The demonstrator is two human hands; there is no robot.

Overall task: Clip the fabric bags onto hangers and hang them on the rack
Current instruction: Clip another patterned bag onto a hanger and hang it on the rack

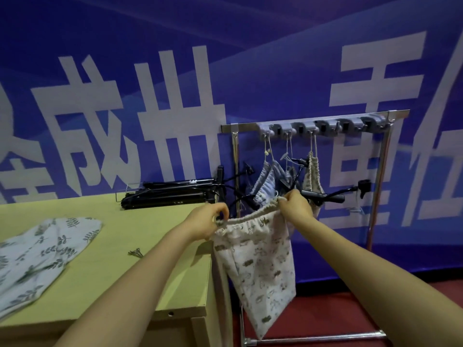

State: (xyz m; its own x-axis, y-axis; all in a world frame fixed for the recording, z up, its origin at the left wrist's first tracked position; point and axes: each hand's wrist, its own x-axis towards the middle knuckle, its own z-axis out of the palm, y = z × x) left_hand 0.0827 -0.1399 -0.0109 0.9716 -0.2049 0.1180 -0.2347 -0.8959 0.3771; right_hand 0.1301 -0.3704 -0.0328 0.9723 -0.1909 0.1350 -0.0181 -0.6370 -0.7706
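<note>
Cream printed bag (258, 266) hangs in the air beside the right edge of the desk (125, 236), in front of the rack (246, 126). Its gathered top is pinched at one end by the left hand (210, 221) and at the other by the right hand (297, 205). A leaf-print bag (42, 254) lies flat on the desk, with black hangers (170, 196) piled at its far edge.

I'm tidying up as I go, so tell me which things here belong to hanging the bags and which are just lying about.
Job: cream bag, pinched at its top by left hand and right hand; leaf bag on the table; black hangers; rack; hung bags.
Lying about: small dark bit on the table, too small to tell; blue banner.
</note>
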